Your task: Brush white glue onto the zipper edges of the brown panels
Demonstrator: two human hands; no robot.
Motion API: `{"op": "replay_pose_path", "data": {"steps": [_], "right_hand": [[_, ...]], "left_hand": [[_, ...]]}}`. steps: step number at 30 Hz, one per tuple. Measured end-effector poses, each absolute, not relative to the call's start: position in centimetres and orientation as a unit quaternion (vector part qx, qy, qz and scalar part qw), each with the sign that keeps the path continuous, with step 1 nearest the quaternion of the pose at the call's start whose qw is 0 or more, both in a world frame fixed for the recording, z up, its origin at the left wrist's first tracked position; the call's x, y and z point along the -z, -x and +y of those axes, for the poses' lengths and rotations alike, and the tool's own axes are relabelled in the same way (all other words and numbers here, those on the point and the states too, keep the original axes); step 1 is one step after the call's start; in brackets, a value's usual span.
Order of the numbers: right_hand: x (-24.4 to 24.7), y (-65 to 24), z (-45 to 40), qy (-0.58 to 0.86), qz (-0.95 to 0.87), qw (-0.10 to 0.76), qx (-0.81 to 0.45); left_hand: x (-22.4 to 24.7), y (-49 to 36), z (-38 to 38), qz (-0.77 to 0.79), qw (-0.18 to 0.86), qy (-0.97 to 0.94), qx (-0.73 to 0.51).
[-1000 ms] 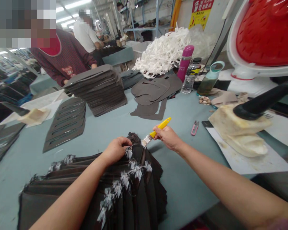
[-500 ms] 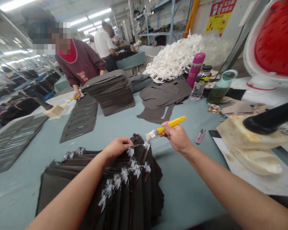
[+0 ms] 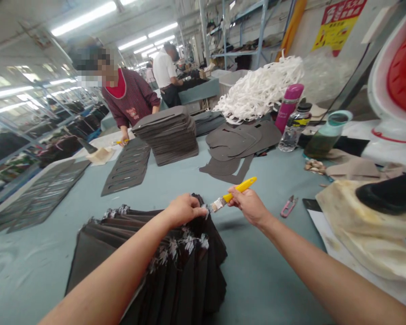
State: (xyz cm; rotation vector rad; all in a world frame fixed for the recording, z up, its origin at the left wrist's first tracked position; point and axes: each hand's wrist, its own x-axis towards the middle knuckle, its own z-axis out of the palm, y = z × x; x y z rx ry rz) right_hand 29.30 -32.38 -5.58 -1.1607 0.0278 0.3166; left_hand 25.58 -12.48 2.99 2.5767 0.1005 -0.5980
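My right hand (image 3: 246, 203) is closed round the yellow handle of a brush (image 3: 242, 187). The brush's bristles, coated with white, point left at the top corner of a fanned pile of dark fabric pieces (image 3: 179, 280). Against that corner, my left hand (image 3: 186, 210) pinches an edge of the dark pieces between thumb and fingers. White smears run in a row along the pile, partly behind my left forearm.
Stacked grey sheets (image 3: 169, 140) and cut-outs (image 3: 230, 140) lie beyond. Small pink snips (image 3: 288, 206), bottles (image 3: 289, 124) and a white-crusted container (image 3: 368, 207) are at the right. Across the table (image 3: 257, 253), a person (image 3: 128, 99) holds another yellow brush over slotted sheets (image 3: 126, 167).
My left hand has moved right along the pile's edge, nearer the bristles. The brush has dipped slightly. The whole view has shifted, so the background sits further right.
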Motion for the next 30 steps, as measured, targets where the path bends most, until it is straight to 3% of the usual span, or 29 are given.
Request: {"op": "replay_pose_path", "data": {"steps": [9,15,24,30], "right_hand": [[2.9,-28.0,-31.0,0.52,-0.113,0.823,-0.199],[2.5,-28.7,-31.8,0.478,-0.066,0.858,-0.176],[0.9,-28.1,-31.6,0.522,-0.203,0.802,-0.209],[0.3,-29.0,-32.5,0.519,-0.136,0.833,-0.138]], "left_hand": [[-2.6,-24.5,-12.6,0.12,0.283,-0.927,0.217],[-3.3,-24.7,-12.3,0.123,0.336,-0.903,0.236],[-3.8,-24.8,-11.9,0.13,0.367,-0.882,0.266],[-6.2,-23.1,-9.4,0.076,0.405,-0.849,0.332]]}}
